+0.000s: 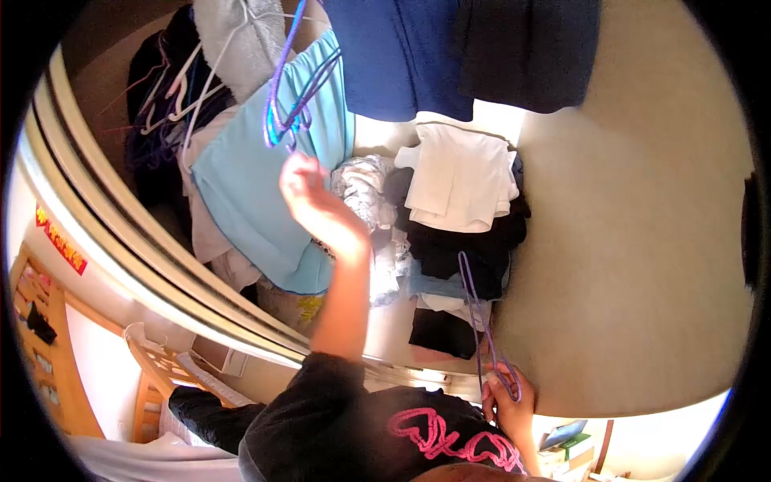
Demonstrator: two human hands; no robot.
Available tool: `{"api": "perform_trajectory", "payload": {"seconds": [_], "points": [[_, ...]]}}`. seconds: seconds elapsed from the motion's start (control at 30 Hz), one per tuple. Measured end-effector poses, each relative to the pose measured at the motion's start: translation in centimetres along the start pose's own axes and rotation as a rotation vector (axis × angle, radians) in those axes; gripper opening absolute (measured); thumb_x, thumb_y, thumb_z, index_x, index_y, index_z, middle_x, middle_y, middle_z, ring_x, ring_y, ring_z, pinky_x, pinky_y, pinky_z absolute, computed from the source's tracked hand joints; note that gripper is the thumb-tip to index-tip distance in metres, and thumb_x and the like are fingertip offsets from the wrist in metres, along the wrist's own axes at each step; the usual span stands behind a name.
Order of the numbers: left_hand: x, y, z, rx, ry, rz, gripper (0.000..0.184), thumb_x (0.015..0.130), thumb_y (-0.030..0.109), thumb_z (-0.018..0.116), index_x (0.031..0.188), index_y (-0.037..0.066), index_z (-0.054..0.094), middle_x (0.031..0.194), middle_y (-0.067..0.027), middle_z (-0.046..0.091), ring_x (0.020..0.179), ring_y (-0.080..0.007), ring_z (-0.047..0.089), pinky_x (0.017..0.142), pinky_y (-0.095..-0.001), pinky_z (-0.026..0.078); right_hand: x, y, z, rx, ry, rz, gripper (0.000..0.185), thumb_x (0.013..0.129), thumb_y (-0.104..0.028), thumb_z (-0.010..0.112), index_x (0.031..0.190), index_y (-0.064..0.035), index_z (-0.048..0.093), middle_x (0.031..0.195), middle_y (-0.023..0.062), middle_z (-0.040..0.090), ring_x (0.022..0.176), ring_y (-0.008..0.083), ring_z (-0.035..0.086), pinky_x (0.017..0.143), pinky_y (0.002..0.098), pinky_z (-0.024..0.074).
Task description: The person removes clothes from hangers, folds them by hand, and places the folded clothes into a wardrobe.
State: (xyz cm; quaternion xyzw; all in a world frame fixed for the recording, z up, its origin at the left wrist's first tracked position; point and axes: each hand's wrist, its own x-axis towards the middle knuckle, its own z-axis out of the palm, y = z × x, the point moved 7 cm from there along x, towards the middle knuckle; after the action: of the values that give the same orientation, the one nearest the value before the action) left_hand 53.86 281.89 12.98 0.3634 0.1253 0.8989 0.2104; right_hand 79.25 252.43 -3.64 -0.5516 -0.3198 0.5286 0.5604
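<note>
My left hand (313, 197) is raised in front of a light blue garment (265, 193), its fingers curled at the lower end of some blue-purple hangers (275, 104). The contact there is partly washed out by bright light. Low on the right, my right hand (507, 395) is closed round a thin purple hanger (472, 293), whose long loop points upward. Beyond this hanger stands a stack of folded clothes, with a white folded garment (458, 181) on top and black clothes (462, 253) under it.
Navy and black garments (401, 56) hang overhead. At the left are a grey fluffy garment (239, 48) and white hangers (181, 92). Crumpled patterned cloth (365, 189) lies beside the stack. Curved sliding-door rails (152, 241) edge the wardrobe, and a pale panel (626, 217) bounds the right.
</note>
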Motion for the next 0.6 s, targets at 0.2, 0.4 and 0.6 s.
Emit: {"api": "perform_trajectory", "payload": {"seconds": [0.2, 0.4, 0.6], "points": [[7.4, 8.5, 7.9, 0.177, -0.443, -0.380, 0.055, 0.090, 0.043, 0.061, 0.126, 0.003, 0.053, 0.120, -0.0139, 0.062, 0.112, -0.0229, 0.057, 0.094, -0.0371, 0.041, 0.9, 0.2, 0.8, 0.021, -0.165, 0.001, 0.023, 0.097, -0.018, 0.059, 0.083, -0.0003, 0.056, 0.061, 0.0043, 0.055, 0.043, 0.0101, 0.049, 0.039, 0.0237, 0.0364], [8.4, 6.9, 11.0, 0.300, -0.752, -0.636, 0.033, 0.093, 0.030, 0.061, 0.111, 0.002, 0.064, 0.097, -0.0054, 0.069, 0.102, -0.0186, 0.064, 0.089, -0.0328, 0.045, 0.4, 0.7, 1.0, 0.007, -0.234, 0.047, 0.024, 0.098, -0.018, 0.056, 0.082, -0.0009, 0.054, 0.060, 0.0060, 0.057, 0.045, 0.0114, 0.052, 0.041, 0.0243, 0.0394], [9.5, 6.9, 11.3, 0.304, -0.661, -0.691, 0.040, 0.098, 0.042, 0.052, 0.115, 0.006, 0.058, 0.096, -0.0028, 0.070, 0.103, -0.0160, 0.064, 0.086, -0.0301, 0.043, -0.3, 1.5, 0.9, -0.002, -0.319, 0.040, 0.015, 0.097, -0.014, 0.054, 0.092, 0.0001, 0.057, 0.063, 0.0079, 0.056, 0.043, 0.0150, 0.050, 0.042, 0.0257, 0.0398]]}}
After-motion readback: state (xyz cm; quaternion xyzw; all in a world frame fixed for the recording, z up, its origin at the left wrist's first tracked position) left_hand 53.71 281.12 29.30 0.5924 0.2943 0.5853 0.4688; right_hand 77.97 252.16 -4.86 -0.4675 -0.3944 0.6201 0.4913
